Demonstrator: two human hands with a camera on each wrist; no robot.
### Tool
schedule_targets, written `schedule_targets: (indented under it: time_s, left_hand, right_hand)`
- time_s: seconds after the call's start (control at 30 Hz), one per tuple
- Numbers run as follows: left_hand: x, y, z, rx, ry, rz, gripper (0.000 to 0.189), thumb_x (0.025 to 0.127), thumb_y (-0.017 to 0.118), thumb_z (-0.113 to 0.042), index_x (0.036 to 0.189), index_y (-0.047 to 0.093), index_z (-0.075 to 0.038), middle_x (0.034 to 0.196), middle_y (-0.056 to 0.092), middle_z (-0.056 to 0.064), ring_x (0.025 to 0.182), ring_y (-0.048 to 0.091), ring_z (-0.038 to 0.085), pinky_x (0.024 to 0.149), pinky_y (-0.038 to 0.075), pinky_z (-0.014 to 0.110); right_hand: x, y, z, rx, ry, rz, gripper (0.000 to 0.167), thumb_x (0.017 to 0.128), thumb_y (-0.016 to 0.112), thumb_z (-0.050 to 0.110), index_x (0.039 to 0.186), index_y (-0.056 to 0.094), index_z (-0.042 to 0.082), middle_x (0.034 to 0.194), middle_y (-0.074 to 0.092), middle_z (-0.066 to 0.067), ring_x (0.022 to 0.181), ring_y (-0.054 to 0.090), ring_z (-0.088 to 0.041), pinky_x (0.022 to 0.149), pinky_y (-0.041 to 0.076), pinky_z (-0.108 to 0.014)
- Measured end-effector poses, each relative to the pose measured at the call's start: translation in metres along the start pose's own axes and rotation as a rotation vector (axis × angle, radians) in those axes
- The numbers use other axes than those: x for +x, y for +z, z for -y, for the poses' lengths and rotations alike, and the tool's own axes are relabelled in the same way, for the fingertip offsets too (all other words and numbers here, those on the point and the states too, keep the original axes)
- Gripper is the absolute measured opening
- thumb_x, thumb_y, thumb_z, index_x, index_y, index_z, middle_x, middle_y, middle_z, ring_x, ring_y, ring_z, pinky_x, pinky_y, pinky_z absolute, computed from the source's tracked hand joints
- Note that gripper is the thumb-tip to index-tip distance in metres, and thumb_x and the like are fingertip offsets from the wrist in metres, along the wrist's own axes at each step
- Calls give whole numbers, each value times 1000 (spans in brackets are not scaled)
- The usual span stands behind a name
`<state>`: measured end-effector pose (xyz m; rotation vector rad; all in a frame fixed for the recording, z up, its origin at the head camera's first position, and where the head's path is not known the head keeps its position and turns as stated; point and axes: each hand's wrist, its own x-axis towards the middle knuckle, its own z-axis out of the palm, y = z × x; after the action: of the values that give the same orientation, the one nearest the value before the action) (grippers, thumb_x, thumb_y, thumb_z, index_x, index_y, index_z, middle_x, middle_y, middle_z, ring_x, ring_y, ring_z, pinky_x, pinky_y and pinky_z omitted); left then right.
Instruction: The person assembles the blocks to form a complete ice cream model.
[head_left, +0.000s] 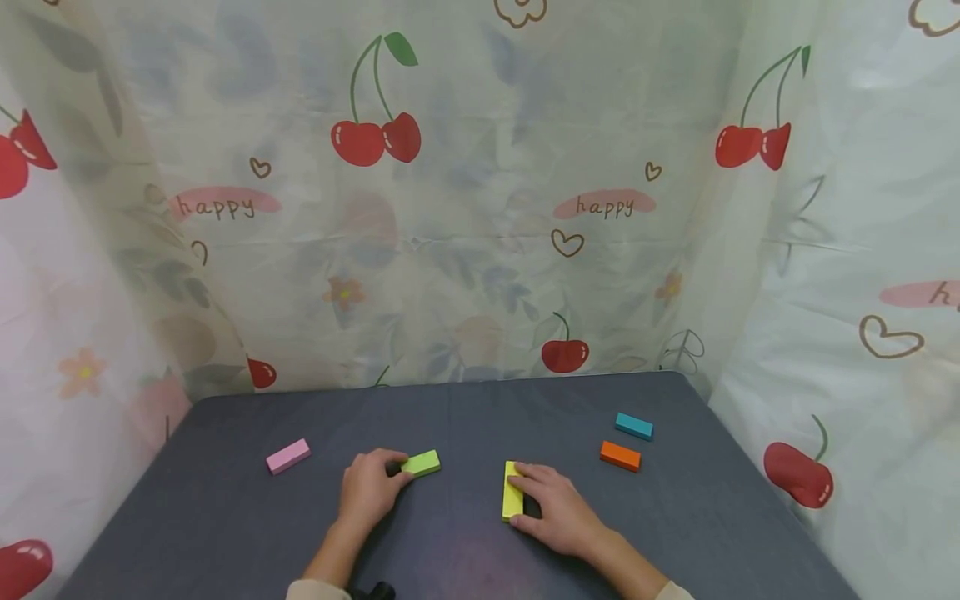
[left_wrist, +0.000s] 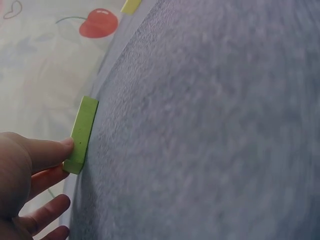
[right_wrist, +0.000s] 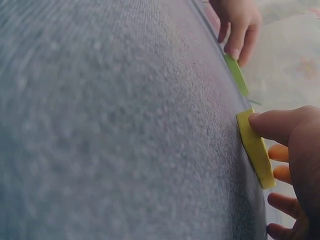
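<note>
At the middle of the dark table, my left hand (head_left: 370,490) pinches the left end of a light green block (head_left: 426,463) between thumb and forefinger. The left wrist view shows the thumb on one face of this green block (left_wrist: 83,132), with the other fingers spread apart below. To the right, my right hand (head_left: 558,510) holds a yellow block (head_left: 512,493), thumb at its near end and fingertips towards its far end. Both blocks appear to lie on the table, the green one slanted and the yellow one pointing away from me. A gap separates them.
A pink block (head_left: 288,457) lies at the left of the grey table (head_left: 465,425). On the right are an orange block (head_left: 620,456) and, just behind it, a blue block (head_left: 634,426). A cherry-patterned curtain (head_left: 465,208) surrounds the table's back and sides.
</note>
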<state>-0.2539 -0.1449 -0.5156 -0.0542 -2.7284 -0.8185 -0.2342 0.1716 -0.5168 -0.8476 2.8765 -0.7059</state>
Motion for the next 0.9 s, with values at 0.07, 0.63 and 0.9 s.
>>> schedule_targets:
  time_s: [0.07, 0.63, 0.9]
  left_hand:
    - [0, 1, -2, -4, -5, 9, 25, 77, 83, -22, 100, 78, -14, 100, 71, 5, 96, 61, 33, 83, 42, 53]
    - [-2, 11, -12, 4, 5, -2, 25, 75, 84, -22, 99, 78, -16, 100, 71, 3, 94, 61, 31, 83, 42, 51]
    - [-1, 17, -19, 12, 4, -4, 25, 75, 84, -23, 99, 78, -17, 100, 71, 3, 95, 61, 30, 84, 42, 51]
  right_hand:
    - [1, 1, 1, 1, -3, 2, 60, 90, 64, 50, 140, 55, 18, 148, 44, -2, 134, 39, -27, 103, 32, -57]
    - [2, 6, 8, 5, -34, 6, 59, 90, 64, 49, 140, 55, 19, 146, 46, 2, 134, 39, -26, 104, 31, -57]
    - [2, 6, 13, 3, -39, 18, 58, 90, 65, 48, 140, 55, 21, 147, 45, 4, 134, 39, -24, 104, 31, -56]
